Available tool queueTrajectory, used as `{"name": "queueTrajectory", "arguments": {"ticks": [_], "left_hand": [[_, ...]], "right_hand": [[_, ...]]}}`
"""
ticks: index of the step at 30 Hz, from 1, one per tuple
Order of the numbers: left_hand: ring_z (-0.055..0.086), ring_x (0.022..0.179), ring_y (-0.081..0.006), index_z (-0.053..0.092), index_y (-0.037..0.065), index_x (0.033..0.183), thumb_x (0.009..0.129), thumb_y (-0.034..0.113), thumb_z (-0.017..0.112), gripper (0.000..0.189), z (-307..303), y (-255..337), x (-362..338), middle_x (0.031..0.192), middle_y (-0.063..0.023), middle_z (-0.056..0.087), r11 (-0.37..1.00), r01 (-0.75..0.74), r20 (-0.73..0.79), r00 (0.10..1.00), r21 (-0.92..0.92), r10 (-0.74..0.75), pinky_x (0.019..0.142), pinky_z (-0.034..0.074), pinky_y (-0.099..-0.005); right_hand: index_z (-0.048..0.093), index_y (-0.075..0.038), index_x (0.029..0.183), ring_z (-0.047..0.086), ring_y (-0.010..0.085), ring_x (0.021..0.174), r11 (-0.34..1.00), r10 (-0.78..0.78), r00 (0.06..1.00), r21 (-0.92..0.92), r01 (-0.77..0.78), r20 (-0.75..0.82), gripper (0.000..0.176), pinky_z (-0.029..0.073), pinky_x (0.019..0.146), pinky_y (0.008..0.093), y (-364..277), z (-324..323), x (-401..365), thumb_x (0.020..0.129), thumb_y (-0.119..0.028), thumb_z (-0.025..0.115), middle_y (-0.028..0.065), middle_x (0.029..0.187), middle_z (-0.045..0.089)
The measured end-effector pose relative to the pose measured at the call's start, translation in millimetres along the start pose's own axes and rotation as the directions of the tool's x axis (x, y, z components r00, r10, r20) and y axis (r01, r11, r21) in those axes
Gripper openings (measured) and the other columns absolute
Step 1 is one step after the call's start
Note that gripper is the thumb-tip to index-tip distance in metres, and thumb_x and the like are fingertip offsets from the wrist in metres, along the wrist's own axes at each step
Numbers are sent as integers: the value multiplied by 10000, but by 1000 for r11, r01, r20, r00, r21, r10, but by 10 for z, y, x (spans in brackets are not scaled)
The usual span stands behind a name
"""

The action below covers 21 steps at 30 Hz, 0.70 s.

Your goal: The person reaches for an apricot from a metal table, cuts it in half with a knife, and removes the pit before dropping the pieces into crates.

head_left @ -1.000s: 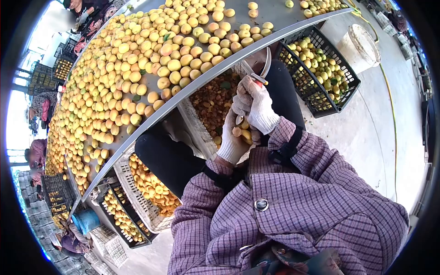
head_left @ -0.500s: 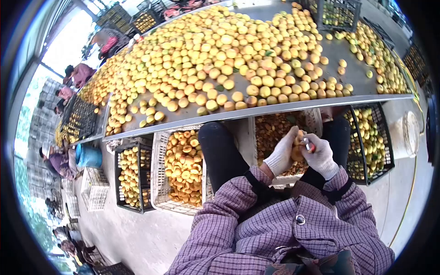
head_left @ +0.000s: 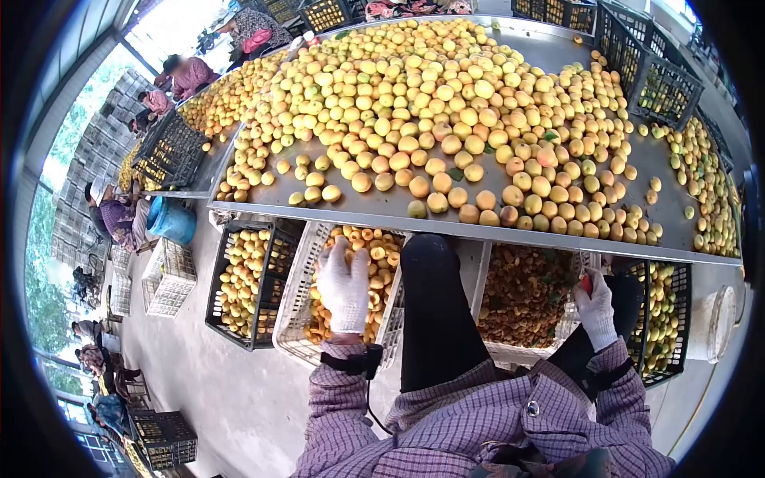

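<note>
My left hand [head_left: 343, 288], in a white glove, is over the white crate [head_left: 291, 338] of halved yellow fruit [head_left: 382, 248]. Its fingers point down at the fruit; whether they hold a piece is hidden. My right hand [head_left: 596, 309], also gloved, is closed around a small red-handled tool [head_left: 586, 284], at the right edge of the crate of brown, shrivelled pieces [head_left: 522, 295]. Whole yellow fruit [head_left: 446, 88] covers much of the metal table [head_left: 478, 231] in front of me.
Black crates of whole fruit stand left [head_left: 243, 279] and right [head_left: 660, 319] under the table edge. A blue bucket [head_left: 171, 220], an empty white crate [head_left: 169, 277] and a white bucket [head_left: 711, 323] are on the floor. Several people sit at far left.
My hands have parted. My left hand moved left from the fruit held between both hands to the crate of halves; my right hand moved slightly right with the tool. The view has shifted.
</note>
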<state>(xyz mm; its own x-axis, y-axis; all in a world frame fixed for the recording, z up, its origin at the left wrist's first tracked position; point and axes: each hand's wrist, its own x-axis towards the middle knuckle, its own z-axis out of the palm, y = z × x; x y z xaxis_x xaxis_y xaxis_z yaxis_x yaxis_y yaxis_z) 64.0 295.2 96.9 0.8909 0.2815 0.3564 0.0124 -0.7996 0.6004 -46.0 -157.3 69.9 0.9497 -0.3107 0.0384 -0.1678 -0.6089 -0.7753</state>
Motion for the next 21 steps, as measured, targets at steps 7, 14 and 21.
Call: {"name": "queueTrajectory", "arguments": {"ticks": [7, 14, 21], "left_hand": [[638, 1003, -385, 593, 41, 1249, 891, 270, 636, 427, 170, -178, 1247, 1072, -209, 641, 999, -17, 66, 998, 33, 15, 867, 512, -453], [575, 1134, -396, 546, 87, 1350, 841, 510, 635, 667, 1021, -466, 2315, 1260, -217, 591, 968, -113, 175, 982, 224, 74, 958, 462, -485], [522, 1168, -452, 539, 112, 1364, 837, 511, 615, 666, 1373, 264, 1680, 1335, -204, 537, 890, -236, 304, 945, 390, 117, 969, 435, -533]], "right_hand": [[552, -4, 1226, 521, 68, 665, 934, 18, 981, 346, -85, 195, 298, 445, 613, 217, -416, 214, 240, 931, 9, 512, 1, 850, 590], [594, 4, 1182, 625, 114, 783, 973, 63, 965, 201, -116, 256, 293, 504, 721, 264, -254, 377, -104, 891, 15, 566, 48, 856, 648], [576, 21, 1275, 573, 91, 826, 933, -171, 961, 278, 228, -216, 331, 488, 758, 239, -127, 121, 346, 948, -33, 573, 34, 963, 620]]}}
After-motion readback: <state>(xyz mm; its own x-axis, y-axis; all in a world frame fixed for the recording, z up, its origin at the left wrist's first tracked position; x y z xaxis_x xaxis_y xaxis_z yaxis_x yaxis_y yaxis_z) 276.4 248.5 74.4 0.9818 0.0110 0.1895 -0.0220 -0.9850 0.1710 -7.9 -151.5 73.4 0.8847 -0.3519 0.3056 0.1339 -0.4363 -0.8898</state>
